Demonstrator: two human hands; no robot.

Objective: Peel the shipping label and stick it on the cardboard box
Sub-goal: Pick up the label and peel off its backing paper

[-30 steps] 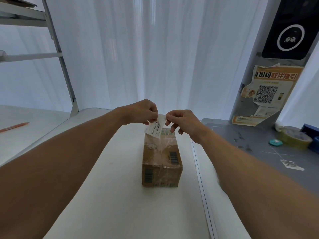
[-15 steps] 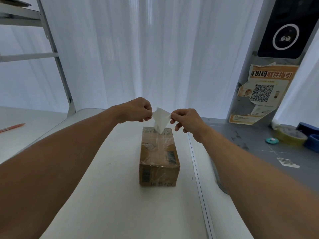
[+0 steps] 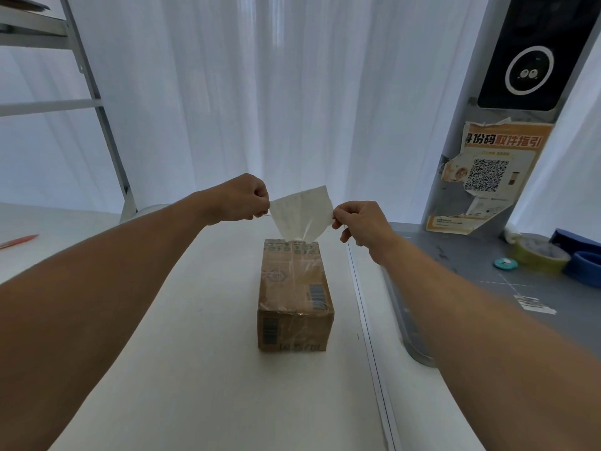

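Observation:
A small brown cardboard box [image 3: 294,294], wrapped in clear tape and printed with barcodes, lies lengthwise on the white table [image 3: 201,369]. Above its far end I hold the white shipping label [image 3: 300,213] spread in the air. My left hand [image 3: 239,198] pinches the label's left edge. My right hand [image 3: 357,222] pinches its right edge. The sheet hangs in a V between my hands, and its lower tip reaches down to the box's far top edge. Whether backing and sticker are apart I cannot tell.
A grey bench [image 3: 487,271] adjoins on the right with a yellowish tape roll [image 3: 541,255], a blue roll [image 3: 585,268], a small teal disc [image 3: 505,263] and a paper scrap [image 3: 535,304]. A QR poster [image 3: 487,177] hangs there. A metal shelf frame [image 3: 107,125] and an orange pen [image 3: 19,240] are left.
My hands have moved apart and risen slightly. The label, folded small between my fingertips a second ago, is now stretched wide between both hands above the box's far end.

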